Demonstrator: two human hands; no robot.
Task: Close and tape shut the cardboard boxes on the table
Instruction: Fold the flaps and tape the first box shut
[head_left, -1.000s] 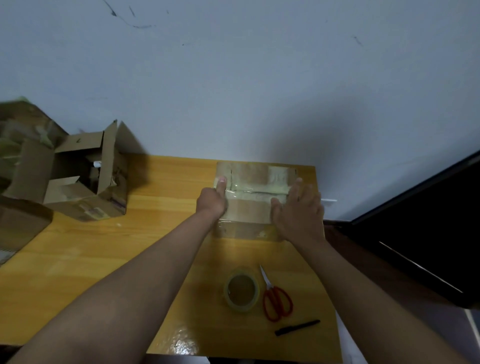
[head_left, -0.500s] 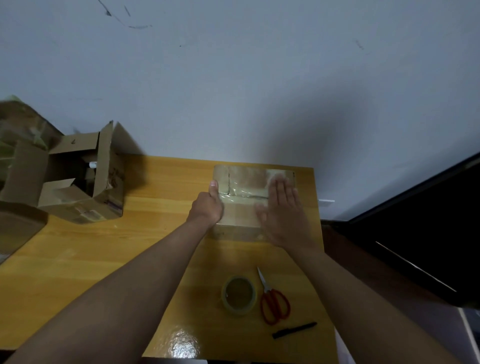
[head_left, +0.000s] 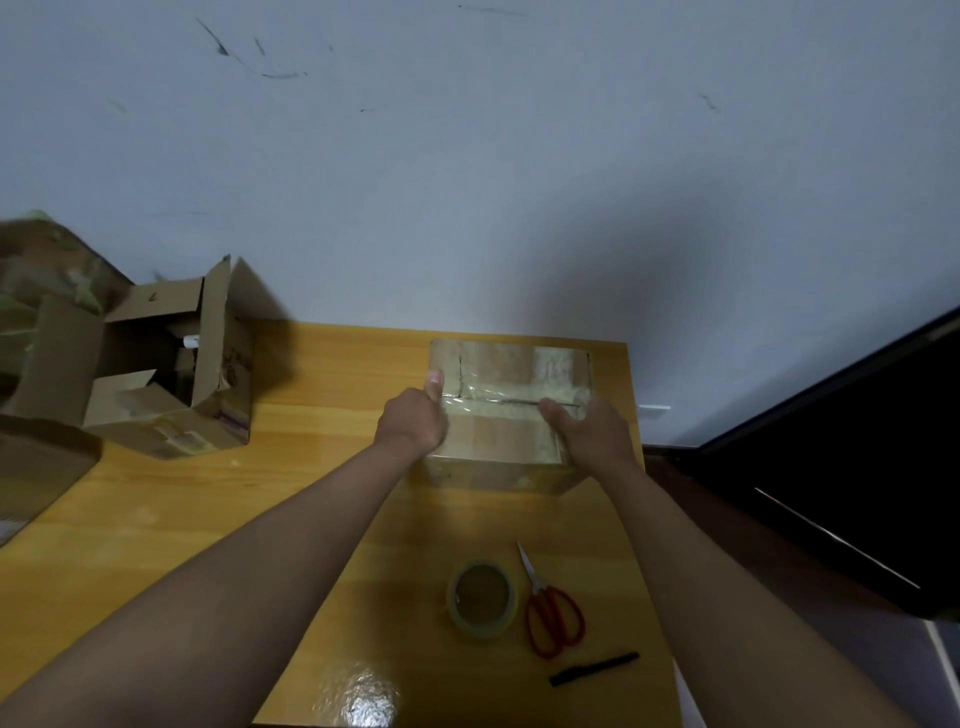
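**Closed box under both hands, far right of table**

Head view. Your closed cardboard box (head_left: 511, 410) sits on the wooden table (head_left: 311, 467) at its far right corner, close to the wall. Its top flaps are down and meet at a centre seam, with clear tape (head_left: 498, 397) lying glossy along that seam.

Your left hand (head_left: 413, 423) is at the box's left end, at the seam. Its fingers are curled in toward the palm and the thumb points up, its pad pressed on the tape at the left top edge. Whether the curled fingers grip the box's side cannot be told.

Your right hand (head_left: 592, 431) is at the box's right end. The thumb lies along the seam on the tape; the fingers drop over the right edge and are hidden there, so how tightly they hold the box cannot be told.

Nearer to you than the box, the tape roll (head_left: 482, 600) lies flat on the table. Red-handled scissors (head_left: 550, 608) lie just right of the roll, blades pointing toward the box. A black pen (head_left: 595, 669) lies nearest you, below the scissors.

Well left of the box, an open cardboard box (head_left: 171, 374) stands with its flaps up. More cardboard (head_left: 41, 312), blurred, is at the frame's left edge beyond it.
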